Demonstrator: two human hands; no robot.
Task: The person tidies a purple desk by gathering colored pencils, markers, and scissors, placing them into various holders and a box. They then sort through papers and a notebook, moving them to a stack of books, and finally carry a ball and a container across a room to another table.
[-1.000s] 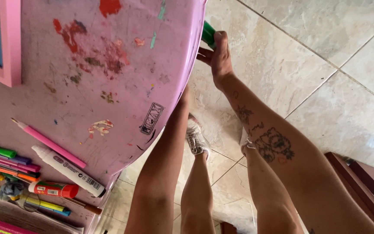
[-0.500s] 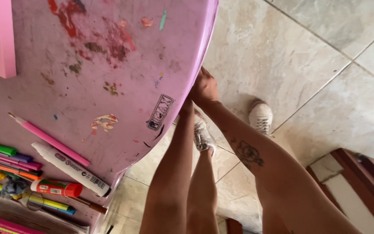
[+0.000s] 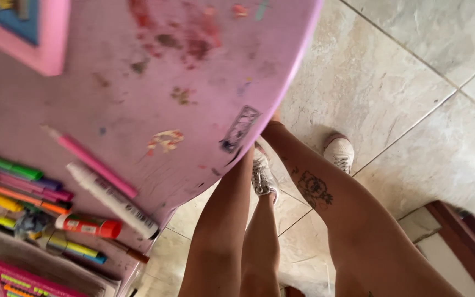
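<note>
Both of my arms reach forward and pass under the rim of a round pink table (image 3: 204, 99) stained with paint. My tattooed right forearm (image 3: 314, 190) ends at the rim, and the tabletop hides the hand. My left forearm (image 3: 224, 220) runs beside it, its hand hidden under the table as well. Neither hand shows, so I cannot tell what they hold. On the table's near left lie a pink pencil (image 3: 92, 162), a white marker (image 3: 114, 199) and a red-capped glue stick (image 3: 89, 225).
Several coloured markers (image 3: 17, 187) lie at the left edge, above a pink box (image 3: 17, 280). A pink frame (image 3: 45, 38) sits at the top left. My white sneakers (image 3: 262, 176) stand on the beige tiled floor (image 3: 413, 71). Brown wooden furniture (image 3: 463, 242) is at the lower right.
A second ago my right hand held a green object beside the table's rim. It then came to the rim and has now gone under the tabletop. The view has shifted left.
</note>
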